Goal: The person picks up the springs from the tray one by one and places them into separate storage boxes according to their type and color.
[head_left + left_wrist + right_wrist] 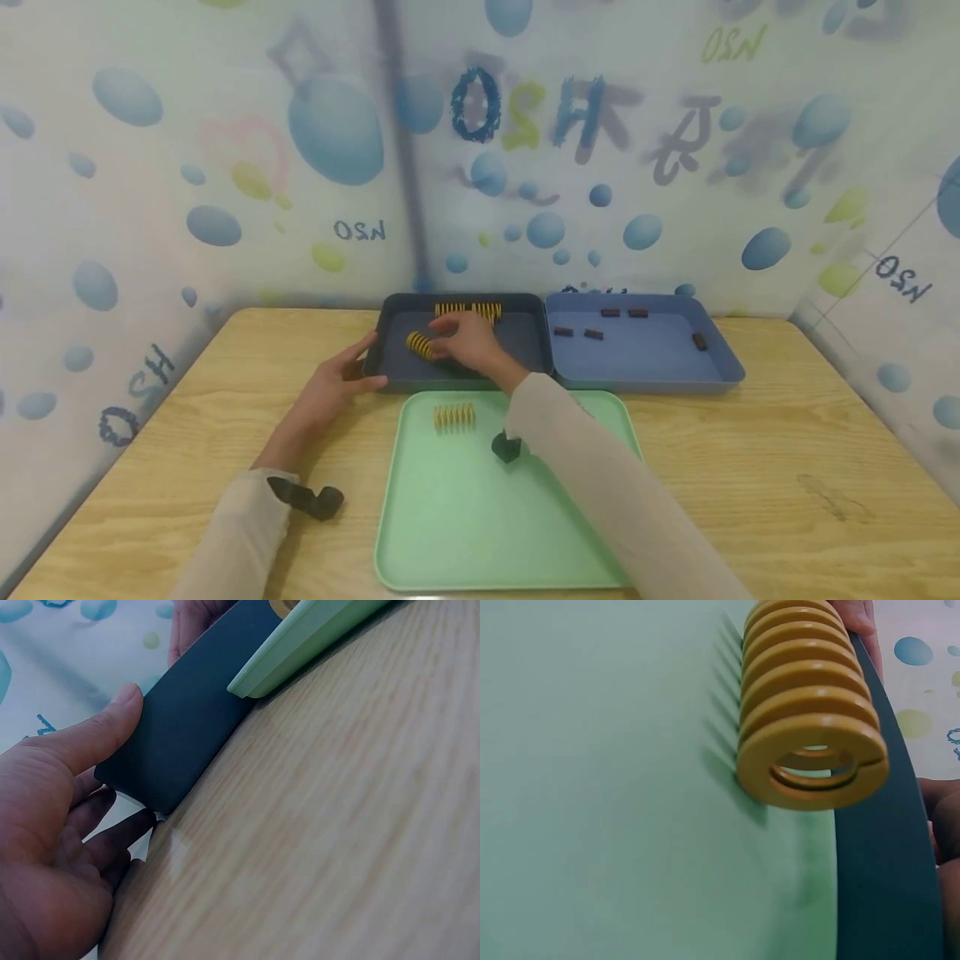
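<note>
My right hand (468, 342) reaches into the dark blue tray (525, 354) at the back and pinches a yellow spring (420, 344) at its fingertips. A row of more yellow springs (468, 310) lies along that tray's far wall. My left hand (337, 383) grips the tray's front left corner. The left wrist view shows the thumb (112, 712) against the dark blue tray's wall (195, 712) and the fingers curled below the corner. One yellow spring (454, 417) lies on the green tray (480, 533); it fills the right wrist view as the yellow spring (810, 705).
A lighter blue tray (652, 367) adjoins the dark one on the right and holds several small dark pieces (592, 333). All trays sit on a wooden table (787, 450) boxed in by patterned walls. The green tray's edge (300, 652) overlaps the dark tray's front.
</note>
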Motion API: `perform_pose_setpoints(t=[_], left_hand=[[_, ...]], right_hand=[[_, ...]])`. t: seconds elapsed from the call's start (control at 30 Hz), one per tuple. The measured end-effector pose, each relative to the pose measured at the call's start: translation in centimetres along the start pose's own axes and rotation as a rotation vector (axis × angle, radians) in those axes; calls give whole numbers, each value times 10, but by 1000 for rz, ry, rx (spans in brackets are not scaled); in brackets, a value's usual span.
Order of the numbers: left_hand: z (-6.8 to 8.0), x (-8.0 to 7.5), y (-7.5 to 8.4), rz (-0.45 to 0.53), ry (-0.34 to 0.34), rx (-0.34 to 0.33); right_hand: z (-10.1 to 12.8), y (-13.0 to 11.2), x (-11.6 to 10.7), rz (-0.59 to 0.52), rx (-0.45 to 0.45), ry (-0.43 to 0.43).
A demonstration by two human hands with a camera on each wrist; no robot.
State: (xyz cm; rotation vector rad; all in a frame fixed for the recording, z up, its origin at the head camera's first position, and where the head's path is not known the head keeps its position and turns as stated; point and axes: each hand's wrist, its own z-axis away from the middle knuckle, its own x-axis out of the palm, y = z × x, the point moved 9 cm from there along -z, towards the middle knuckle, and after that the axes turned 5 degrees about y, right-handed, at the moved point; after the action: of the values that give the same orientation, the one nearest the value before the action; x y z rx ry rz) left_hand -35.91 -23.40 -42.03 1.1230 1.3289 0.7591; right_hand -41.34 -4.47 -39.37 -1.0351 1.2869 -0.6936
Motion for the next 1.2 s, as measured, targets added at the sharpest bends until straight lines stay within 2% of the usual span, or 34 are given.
perform_pose_setpoints(t=[0.37, 0.57, 0.77, 0.97, 1.2], left_hand=[[-1, -1, -2, -9, 8, -13], [-1, 0, -3, -7, 7, -11], [-1, -1, -4, -21, 8, -8], [-1, -1, -6, -29, 10, -10], [-2, -2, -5, -45, 11, 2]], right_hand=[[2, -2, 1, 59, -46, -10], [6, -1, 0, 22, -34, -36], [12, -4, -7, 70, -66, -46], [24, -12, -13, 44, -85, -77], [45, -19, -23, 68, -122, -110]])
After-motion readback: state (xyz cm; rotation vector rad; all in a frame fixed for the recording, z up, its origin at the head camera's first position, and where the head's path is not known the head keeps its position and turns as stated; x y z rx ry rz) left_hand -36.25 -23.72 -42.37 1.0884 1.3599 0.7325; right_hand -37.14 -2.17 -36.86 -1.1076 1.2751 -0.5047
